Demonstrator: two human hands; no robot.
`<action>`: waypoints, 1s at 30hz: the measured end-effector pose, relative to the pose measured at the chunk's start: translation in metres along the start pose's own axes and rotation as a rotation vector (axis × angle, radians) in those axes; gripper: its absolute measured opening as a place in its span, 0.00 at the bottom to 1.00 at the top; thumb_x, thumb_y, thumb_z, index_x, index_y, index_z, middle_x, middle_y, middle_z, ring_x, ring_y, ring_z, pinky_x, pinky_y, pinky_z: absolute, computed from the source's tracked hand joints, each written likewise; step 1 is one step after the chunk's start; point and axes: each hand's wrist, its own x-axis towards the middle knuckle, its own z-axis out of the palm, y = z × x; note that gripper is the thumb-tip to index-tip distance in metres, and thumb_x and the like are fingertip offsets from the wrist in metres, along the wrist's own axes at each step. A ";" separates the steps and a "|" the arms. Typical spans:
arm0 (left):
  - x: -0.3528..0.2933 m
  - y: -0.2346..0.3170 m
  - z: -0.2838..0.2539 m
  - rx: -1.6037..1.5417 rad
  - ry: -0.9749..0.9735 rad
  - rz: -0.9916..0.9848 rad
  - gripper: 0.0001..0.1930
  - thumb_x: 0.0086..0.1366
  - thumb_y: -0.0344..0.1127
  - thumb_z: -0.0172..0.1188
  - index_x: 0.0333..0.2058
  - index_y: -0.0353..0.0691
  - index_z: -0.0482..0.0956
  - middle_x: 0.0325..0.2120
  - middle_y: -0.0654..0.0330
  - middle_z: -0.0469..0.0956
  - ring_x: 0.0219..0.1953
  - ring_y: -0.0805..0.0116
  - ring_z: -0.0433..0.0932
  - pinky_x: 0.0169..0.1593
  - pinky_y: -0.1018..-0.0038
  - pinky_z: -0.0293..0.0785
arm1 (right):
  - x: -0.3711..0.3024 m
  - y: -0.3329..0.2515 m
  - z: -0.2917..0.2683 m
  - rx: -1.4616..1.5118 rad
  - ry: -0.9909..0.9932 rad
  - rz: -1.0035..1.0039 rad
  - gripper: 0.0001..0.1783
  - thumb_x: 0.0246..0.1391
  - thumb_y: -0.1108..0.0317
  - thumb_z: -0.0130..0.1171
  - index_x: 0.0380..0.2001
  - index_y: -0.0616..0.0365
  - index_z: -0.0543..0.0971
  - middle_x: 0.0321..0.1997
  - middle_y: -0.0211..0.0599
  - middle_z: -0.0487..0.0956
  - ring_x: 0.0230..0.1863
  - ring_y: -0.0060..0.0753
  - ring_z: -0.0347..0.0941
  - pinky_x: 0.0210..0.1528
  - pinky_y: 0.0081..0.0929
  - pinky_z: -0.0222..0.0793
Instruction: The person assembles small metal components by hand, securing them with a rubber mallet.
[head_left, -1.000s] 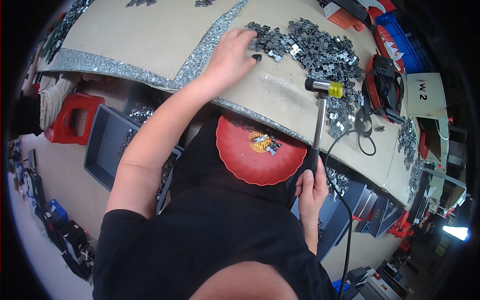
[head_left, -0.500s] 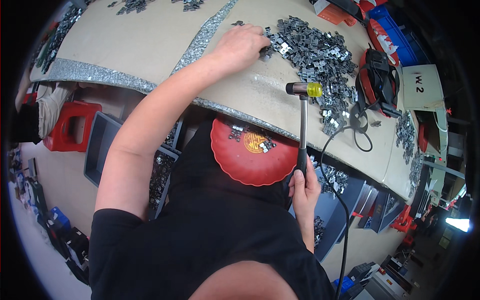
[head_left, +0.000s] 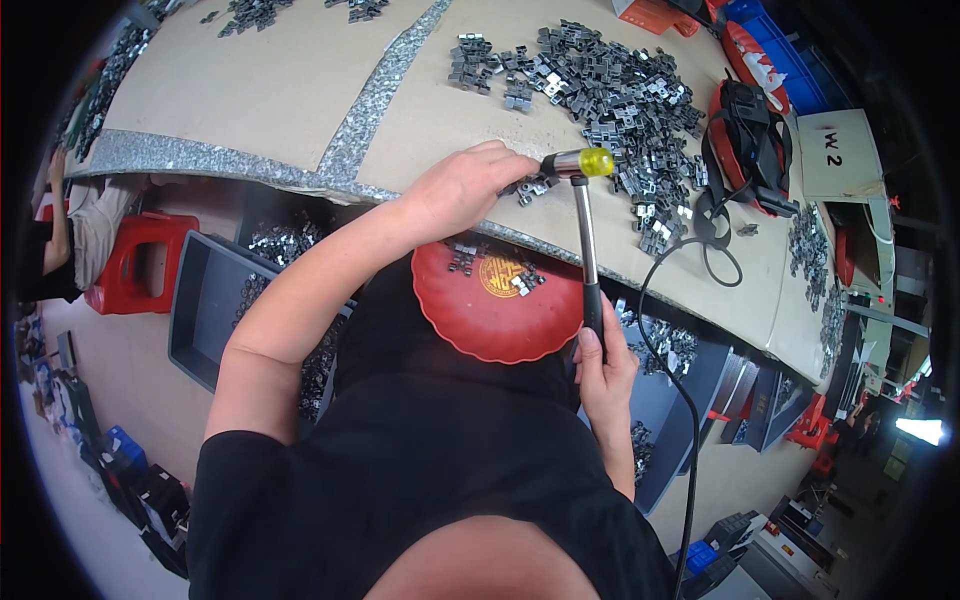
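Observation:
My right hand (head_left: 607, 368) is wrapped round the black handle of a small mallet (head_left: 588, 230), held upright with its yellow-tipped head above the table's front edge. Just left of the mallet head, my left hand (head_left: 468, 192) lies low over the tabletop near that edge, fingers bent. Several small metal clip-like pieces (head_left: 532, 190) show at its fingertips; the fingers partly hide them. On my lap rests a red scalloped plate (head_left: 500, 325) with a gold emblem and a few such pieces on it. A large heap of the same metal pieces (head_left: 625, 95) spreads across the table beyond the mallet.
A black strapped device (head_left: 748, 145) sits right of the heap, its black cable (head_left: 690, 420) running down past my right hand. Grey bins (head_left: 205, 300) holding metal pieces stand under the table. At left are a red stool (head_left: 145, 262) and another person's arm (head_left: 58, 220).
My left hand has come back from the heap to the table's front edge, with metal pieces at its fingertips. The mallet has shifted slightly left and leans more.

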 end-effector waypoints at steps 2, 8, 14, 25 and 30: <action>0.000 -0.001 0.001 0.001 -0.009 -0.042 0.20 0.43 0.14 0.46 0.39 0.34 0.70 0.32 0.52 0.73 0.38 0.53 0.72 0.42 0.66 0.69 | -0.001 -0.002 0.001 -0.043 -0.029 0.049 0.22 0.55 0.69 0.46 0.54 0.60 0.63 0.18 0.34 0.70 0.19 0.20 0.66 0.25 0.18 0.64; -0.001 0.002 0.003 -0.053 0.046 -0.137 0.24 0.43 0.14 0.47 0.44 0.33 0.66 0.34 0.52 0.74 0.39 0.55 0.73 0.44 0.68 0.69 | -0.002 -0.004 -0.001 -0.103 -0.053 0.119 0.22 0.55 0.69 0.47 0.54 0.59 0.63 0.22 0.40 0.73 0.21 0.27 0.71 0.27 0.21 0.66; -0.004 0.012 0.006 -0.152 0.119 -0.259 0.28 0.42 0.16 0.51 0.47 0.33 0.62 0.36 0.52 0.74 0.41 0.55 0.72 0.46 0.67 0.68 | -0.001 0.003 0.001 -0.209 -0.019 0.055 0.22 0.55 0.67 0.47 0.54 0.61 0.63 0.35 0.54 0.76 0.33 0.51 0.75 0.33 0.28 0.68; -0.002 0.021 0.012 -0.027 0.150 -0.317 0.30 0.41 0.18 0.54 0.48 0.33 0.60 0.39 0.53 0.74 0.45 0.55 0.68 0.47 0.67 0.66 | -0.007 -0.004 -0.006 -0.123 0.064 -0.073 0.22 0.54 0.74 0.46 0.53 0.66 0.63 0.23 0.41 0.74 0.21 0.25 0.70 0.27 0.20 0.66; -0.004 0.021 0.009 -0.056 0.147 -0.354 0.31 0.42 0.17 0.53 0.49 0.34 0.58 0.39 0.54 0.75 0.47 0.56 0.68 0.48 0.67 0.65 | -0.012 -0.009 -0.009 -0.035 0.196 -0.274 0.23 0.53 0.77 0.44 0.54 0.66 0.62 0.27 0.43 0.75 0.22 0.26 0.72 0.27 0.21 0.67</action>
